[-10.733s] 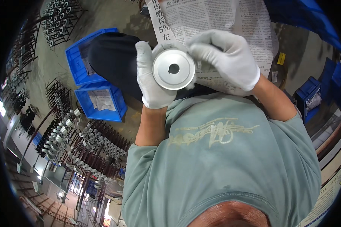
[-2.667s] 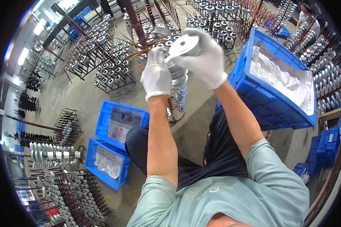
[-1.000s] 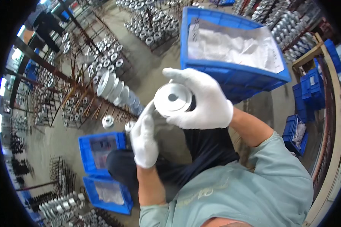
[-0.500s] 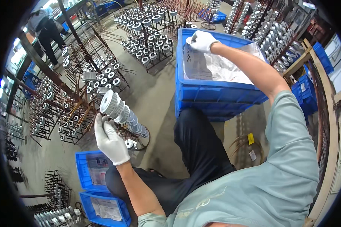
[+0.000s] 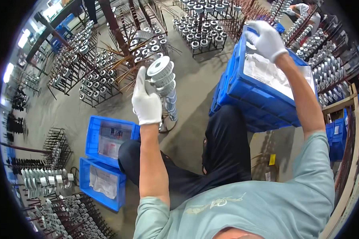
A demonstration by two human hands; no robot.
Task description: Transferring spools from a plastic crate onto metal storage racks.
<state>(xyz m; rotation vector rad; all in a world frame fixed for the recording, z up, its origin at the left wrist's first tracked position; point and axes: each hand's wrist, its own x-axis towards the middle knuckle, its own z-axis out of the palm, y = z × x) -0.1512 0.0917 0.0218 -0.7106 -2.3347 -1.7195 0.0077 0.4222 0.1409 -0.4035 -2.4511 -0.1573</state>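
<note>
Head: left hand [image 5: 146, 102] beside one pulley stack [image 5: 163, 79], right hand [image 5: 269, 42] at one crate [image 5: 247, 87].

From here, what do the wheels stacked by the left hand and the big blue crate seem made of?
Wheels: probably metal, possibly aluminium; silvery with a soft sheen. Big blue crate: likely moulded plastic; smooth, evenly coloured, with ridged walls.

Left hand [image 5: 147, 104] raised, fingers [image 5: 140, 81] extended forward; right arm [image 5: 305, 95] stretched out, right hand [image 5: 269, 43] half-curled, seemingly loose.
</note>
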